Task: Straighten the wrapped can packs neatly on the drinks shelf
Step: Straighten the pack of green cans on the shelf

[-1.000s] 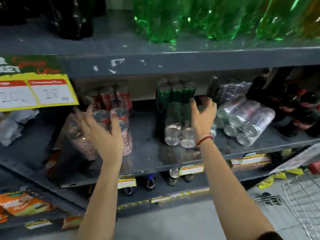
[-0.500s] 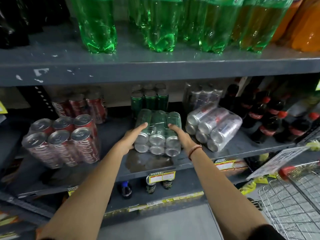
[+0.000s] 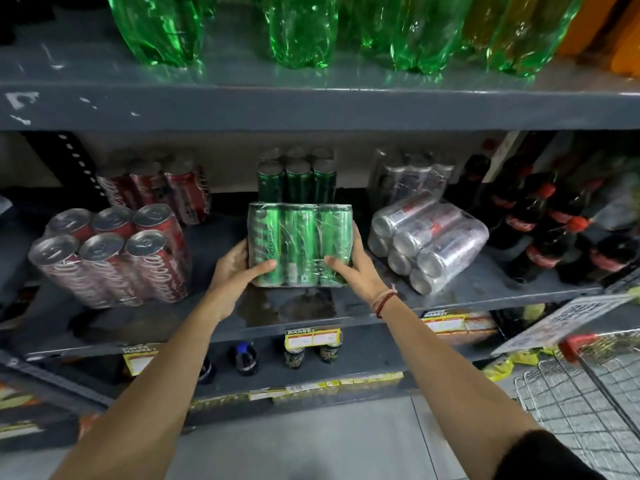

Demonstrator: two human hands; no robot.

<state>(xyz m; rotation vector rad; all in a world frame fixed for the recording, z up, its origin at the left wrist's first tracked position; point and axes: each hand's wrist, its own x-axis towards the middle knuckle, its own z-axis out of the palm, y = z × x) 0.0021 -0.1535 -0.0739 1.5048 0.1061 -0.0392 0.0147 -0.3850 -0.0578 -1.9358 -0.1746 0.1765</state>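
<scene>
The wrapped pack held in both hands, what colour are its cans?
Green, seen through clear wrap on the can pack in the head view.

Held pack (image 3: 300,243) between two packs

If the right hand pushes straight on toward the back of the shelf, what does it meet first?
Probably nothing of its own: the right hand grips the green can pack, which would likely meet the upright green pack behind first; the gap between them is unclear.

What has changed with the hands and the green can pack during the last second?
Both hands, left hand and right hand, left the red pack area and took hold of the green pack, tipping it up from lying. The silver pack stayed lying askew.
</scene>
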